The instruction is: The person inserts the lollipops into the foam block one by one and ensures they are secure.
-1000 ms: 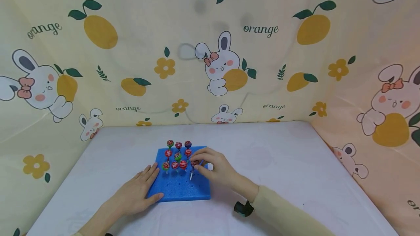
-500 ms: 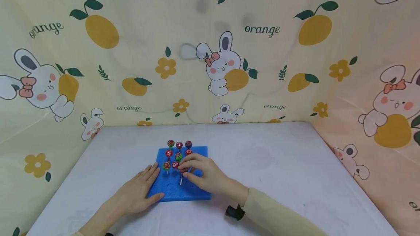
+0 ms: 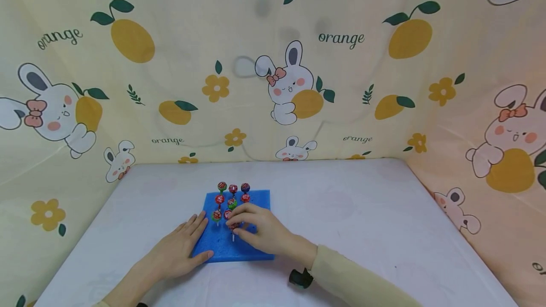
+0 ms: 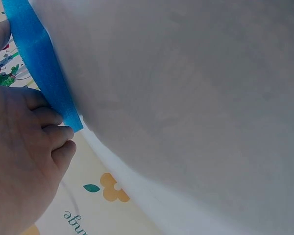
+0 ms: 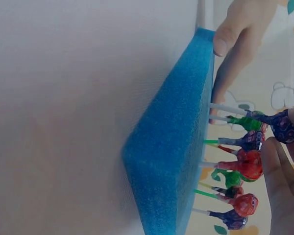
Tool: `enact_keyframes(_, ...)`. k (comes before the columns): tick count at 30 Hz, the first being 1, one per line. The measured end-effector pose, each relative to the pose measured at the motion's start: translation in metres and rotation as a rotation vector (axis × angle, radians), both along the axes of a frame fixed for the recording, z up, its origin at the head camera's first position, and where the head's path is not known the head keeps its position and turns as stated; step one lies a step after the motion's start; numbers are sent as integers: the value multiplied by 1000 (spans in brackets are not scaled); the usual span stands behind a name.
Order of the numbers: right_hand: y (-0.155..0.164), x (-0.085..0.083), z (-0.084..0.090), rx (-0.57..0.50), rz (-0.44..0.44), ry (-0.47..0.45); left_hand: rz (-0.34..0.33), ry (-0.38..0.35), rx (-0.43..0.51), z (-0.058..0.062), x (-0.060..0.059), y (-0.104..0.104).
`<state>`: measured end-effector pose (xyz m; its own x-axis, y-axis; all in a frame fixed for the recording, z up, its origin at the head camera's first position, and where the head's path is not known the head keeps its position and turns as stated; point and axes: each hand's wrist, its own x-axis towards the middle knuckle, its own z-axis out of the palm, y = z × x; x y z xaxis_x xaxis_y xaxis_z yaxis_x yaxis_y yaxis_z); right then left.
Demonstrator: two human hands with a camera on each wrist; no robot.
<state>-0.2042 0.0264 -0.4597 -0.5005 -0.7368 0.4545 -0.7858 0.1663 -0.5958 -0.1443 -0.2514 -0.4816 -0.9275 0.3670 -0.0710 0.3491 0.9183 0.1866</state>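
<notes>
A blue foam block (image 3: 245, 251) lies on the white table, with several wrapped lollipops (image 3: 222, 186) standing in it by their sticks, in rows. My right hand (image 3: 266, 231) pinches a dark purple-wrapped lollipop (image 5: 285, 126) by its round head, between thumb and fingers. Its white stick (image 5: 228, 108) points down and its tip meets the top face of the foam in the right wrist view, in front of the nearest row. Along the block's left edge rests my left hand (image 3: 177, 250), fingers straight and thumb at the front corner. Part of the nearest row is hidden behind my right hand.
The white table (image 3: 350, 231) spreads out around the block. A cloth (image 3: 187, 60) printed with rabbits, flowers and oranges hangs behind it and along both sides. A black strap piece (image 3: 301, 278) shows at the right wrist.
My right hand has carried the lollipop left and toward the front of the block, shifting only slightly in the last half second. My left hand stays in place.
</notes>
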Motion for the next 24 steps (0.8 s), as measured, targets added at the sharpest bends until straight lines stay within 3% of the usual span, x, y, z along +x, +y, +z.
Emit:
enact_keyframes(16, -2, -3, 0, 8, -53, 34, 1, -3, 0, 1, 0, 1)
enact_keyframes(24, -2, -3, -6, 11, -33, 14, 2, -2, 0, 1, 1, 1)
